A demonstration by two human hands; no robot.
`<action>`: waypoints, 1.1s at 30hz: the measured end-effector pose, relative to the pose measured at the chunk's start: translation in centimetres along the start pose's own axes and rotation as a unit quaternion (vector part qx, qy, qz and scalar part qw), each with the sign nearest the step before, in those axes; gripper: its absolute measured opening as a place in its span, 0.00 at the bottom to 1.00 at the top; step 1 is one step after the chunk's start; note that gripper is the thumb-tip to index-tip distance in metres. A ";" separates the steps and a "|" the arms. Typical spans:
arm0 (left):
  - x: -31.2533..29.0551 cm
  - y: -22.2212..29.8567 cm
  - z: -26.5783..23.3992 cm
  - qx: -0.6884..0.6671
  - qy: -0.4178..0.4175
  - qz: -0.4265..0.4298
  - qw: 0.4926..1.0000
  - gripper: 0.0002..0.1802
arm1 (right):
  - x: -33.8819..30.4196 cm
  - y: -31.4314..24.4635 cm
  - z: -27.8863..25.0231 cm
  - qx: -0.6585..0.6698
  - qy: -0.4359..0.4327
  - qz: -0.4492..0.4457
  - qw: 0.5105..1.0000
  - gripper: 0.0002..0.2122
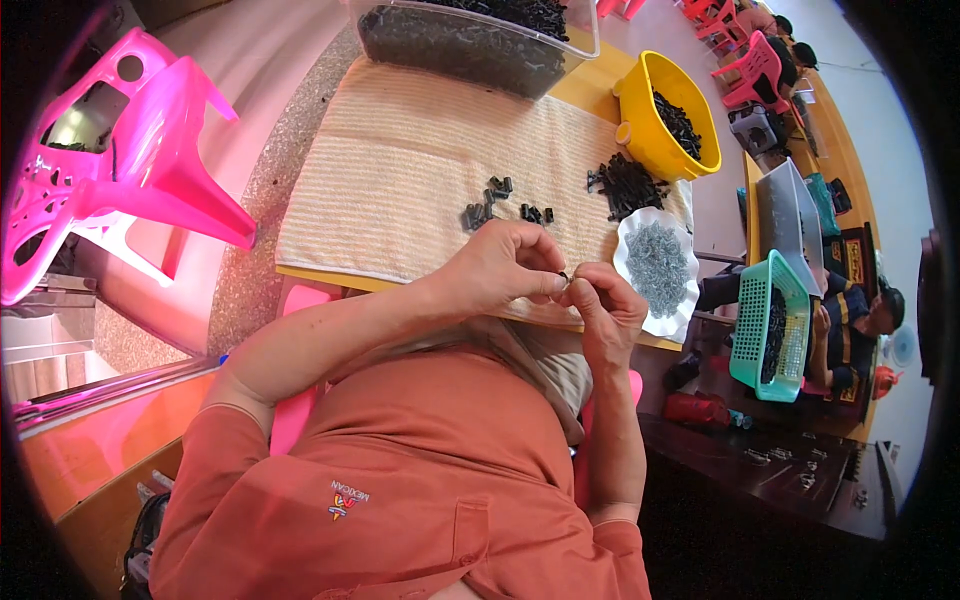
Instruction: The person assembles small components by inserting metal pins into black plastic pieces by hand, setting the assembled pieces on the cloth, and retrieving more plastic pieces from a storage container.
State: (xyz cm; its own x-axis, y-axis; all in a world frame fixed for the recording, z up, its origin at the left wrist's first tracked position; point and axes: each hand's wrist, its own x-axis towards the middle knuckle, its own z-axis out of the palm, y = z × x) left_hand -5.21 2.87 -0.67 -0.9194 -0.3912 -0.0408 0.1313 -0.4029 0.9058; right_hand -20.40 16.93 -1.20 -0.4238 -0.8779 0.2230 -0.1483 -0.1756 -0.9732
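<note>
Several stores sit along the table's [590,85] far and right edges, probably for easy reach: a clear bin [470,40] of black parts, a yellow bucket [665,115], a white dish of screws [657,268]. Near the front edge, left hand [500,265] and right hand [605,310] meet, fingers [545,285] closed to a pinch on a small black part [563,277], between both hands' fingertips.
</note>
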 end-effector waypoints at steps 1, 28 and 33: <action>0.0 -0.1 0.0 0.006 -0.009 0.000 1.000 0.10 | 0.0 -0.1 0.0 -0.009 -0.004 -0.001 1.000 0.02; -0.4 1.7 0.0 -0.056 -0.005 -0.050 0.997 0.09 | -0.4 -3.7 1.6 -0.387 -0.061 -0.217 0.894 0.12; -0.5 3.0 -0.5 -0.103 0.025 -0.027 0.994 0.10 | 0.6 -3.5 1.5 -0.248 -0.035 -0.117 0.961 0.18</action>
State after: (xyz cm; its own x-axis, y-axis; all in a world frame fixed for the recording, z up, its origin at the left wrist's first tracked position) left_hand -4.19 1.40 1.81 -0.9083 -0.4027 -0.1133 0.1596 -0.5839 0.7960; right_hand -18.84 16.33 2.23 -0.2687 -0.8711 0.4110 -0.6470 -0.1529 -0.7470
